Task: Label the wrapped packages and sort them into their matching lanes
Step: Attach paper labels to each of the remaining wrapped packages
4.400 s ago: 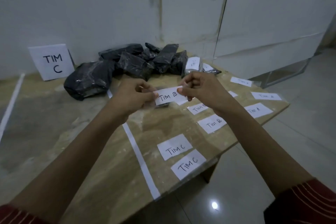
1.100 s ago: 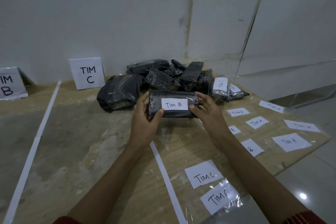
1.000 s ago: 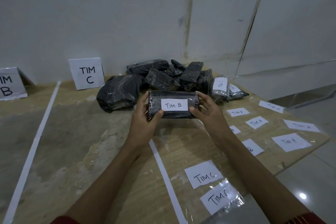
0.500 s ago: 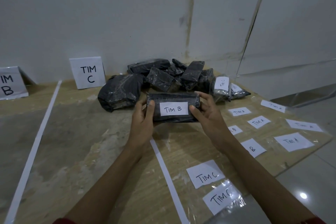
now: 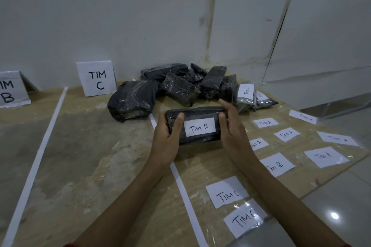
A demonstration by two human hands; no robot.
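Since the fingers (image 5: 178, 121) of both hands are curled round the ends of the package (image 5: 198, 139), left hand (image 5: 166, 138) and right hand (image 5: 233, 132) holding it mid-frame over the table (image 5: 96, 156), I'd say labelling's done, its TIM B label (image 5: 200, 127) is on. Next move: carry it to the TIM B sign (image 5: 10, 90) lane at far left. Count: two signs, two tape lines (image 5: 180, 182), nine loose labels (image 5: 226, 191) (five A, two B, two C), pile (image 5: 130, 100) too jumbled to count
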